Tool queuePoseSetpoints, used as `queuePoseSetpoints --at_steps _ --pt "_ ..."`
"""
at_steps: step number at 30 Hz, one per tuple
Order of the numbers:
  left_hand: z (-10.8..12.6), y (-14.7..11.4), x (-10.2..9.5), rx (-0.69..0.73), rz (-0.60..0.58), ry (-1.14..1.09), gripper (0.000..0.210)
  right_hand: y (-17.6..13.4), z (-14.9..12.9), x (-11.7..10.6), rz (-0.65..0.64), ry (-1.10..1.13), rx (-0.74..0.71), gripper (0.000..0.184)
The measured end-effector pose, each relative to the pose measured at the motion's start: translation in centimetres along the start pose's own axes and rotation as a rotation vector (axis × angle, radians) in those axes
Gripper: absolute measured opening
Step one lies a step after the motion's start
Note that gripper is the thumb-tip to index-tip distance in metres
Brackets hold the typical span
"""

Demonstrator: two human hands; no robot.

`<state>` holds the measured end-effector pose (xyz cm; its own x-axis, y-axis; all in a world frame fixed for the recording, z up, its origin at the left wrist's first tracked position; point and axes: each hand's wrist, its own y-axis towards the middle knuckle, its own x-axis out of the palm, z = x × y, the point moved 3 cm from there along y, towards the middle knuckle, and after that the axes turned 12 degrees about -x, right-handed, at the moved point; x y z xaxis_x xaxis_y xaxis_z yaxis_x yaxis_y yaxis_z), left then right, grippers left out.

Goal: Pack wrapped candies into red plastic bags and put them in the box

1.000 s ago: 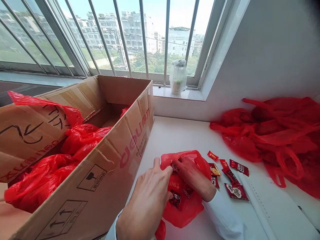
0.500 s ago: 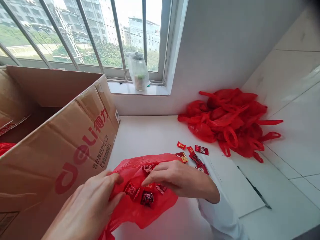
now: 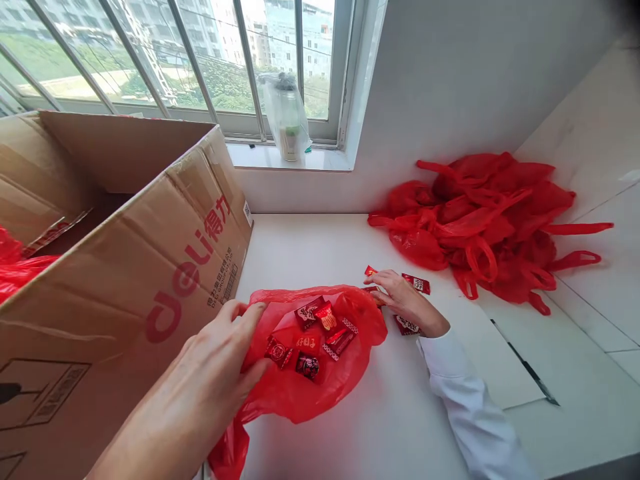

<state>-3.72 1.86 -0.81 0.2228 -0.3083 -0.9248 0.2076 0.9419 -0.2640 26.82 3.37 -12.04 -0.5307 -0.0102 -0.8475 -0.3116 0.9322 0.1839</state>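
My left hand (image 3: 220, 373) grips the left edge of a red plastic bag (image 3: 320, 400) between thumb and fingers and holds its mouth apart. Inside the bag lie several wrapped candies, among them a bright red one (image 3: 327, 317) and a dark one (image 3: 307, 366). My right hand (image 3: 400, 300), in a white sleeve, reaches past the bag's right rim to loose candies on the white table. Its fingers are stretched out over them and partly cover them. A dark red candy (image 3: 416, 283) lies just beyond this hand, another (image 3: 407, 325) just below it.
A large cardboard box (image 3: 200, 220) with red plastic inside stands at left. A heap of red bags (image 3: 480, 207) lies against the wall at right. White paper (image 3: 490, 353) and a black pen (image 3: 525, 365) lie on the table. A bagged jar (image 3: 290, 127) stands on the sill.
My right hand has moved out of the bag, right and away, to the loose candies on the table. A bright red candy now shows in the bag. My left hand keeps its hold.
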Motion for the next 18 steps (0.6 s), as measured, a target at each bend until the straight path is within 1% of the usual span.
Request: queuePoseSetpoints --at_steps 2,4,7,10,12,14,15,16,18 --pt "0.2 -0.4 -0.1 0.015 -0.013 0.020 0.027 -0.1 0.1 1.3 -0.077 -0.020 -0.002 0.033" --pt "0.3 -0.8 -0.3 0.026 -0.010 0.021 0.029 -0.4 0.2 2.1 -0.118 -0.049 0.011 0.035" --pt "0.4 -1.3 -0.4 0.031 -0.012 -0.002 0.026 -0.5 0.0 2.2 -0.110 -0.072 0.015 0.032" --pt "0.3 -1.1 -0.2 0.035 -0.030 -0.015 0.023 -0.1 -0.3 1.4 -0.063 -0.065 0.039 0.022" --pt "0.1 -0.8 0.0 0.031 -0.041 -0.019 0.025 0.1 -0.5 0.0 0.018 -0.080 0.100 0.017" --pt "0.0 -0.3 0.1 0.014 -0.036 -0.018 0.025 -0.2 -0.5 -1.9 0.165 -0.063 0.193 0.018" --pt "-0.1 -0.1 0.2 0.004 -0.035 -0.023 0.024 -0.5 -0.5 -2.9 0.243 0.003 0.239 0.020" --pt "-0.1 0.1 0.2 -0.003 -0.036 -0.031 0.023 -0.8 -0.6 -3.7 0.312 0.120 0.278 0.024" --pt "-0.1 0.4 0.4 -0.009 -0.040 -0.047 0.022 -1.6 -1.1 -4.8 0.407 0.451 0.319 0.032"
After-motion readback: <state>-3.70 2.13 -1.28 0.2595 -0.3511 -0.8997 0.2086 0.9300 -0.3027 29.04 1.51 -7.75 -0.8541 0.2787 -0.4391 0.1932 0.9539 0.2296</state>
